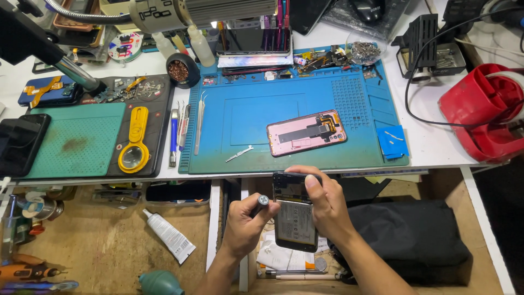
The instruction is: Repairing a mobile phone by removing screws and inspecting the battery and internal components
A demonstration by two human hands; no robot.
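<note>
Head view, right hand: the right hand [327,205] is reaching in from the lower right, forearm slanting up toward the desk edge, fingers curling over the top and right side of an opened phone [295,210] and grasping it.
Head view, left hand: the left hand [245,224] is coming up from the bottom centre, wrist bent, fingers clenching around a small screwdriver [261,203] (only its round grey cap and a bit of dark shaft are showing).
Phone: it is standing upright between the two hands, below the front edge of the desk, its inner side with the battery facing the camera; the screwdriver is sitting just beside its left edge.
Blue mat [251,147]: it is lying on the desk above the hands, carrying a pink back cover [305,133], well apart from the held phone.
Side items: tweezers [200,120] are resting at the mat's left edge; a yellow magnifier [135,142] is lying further left.
</note>
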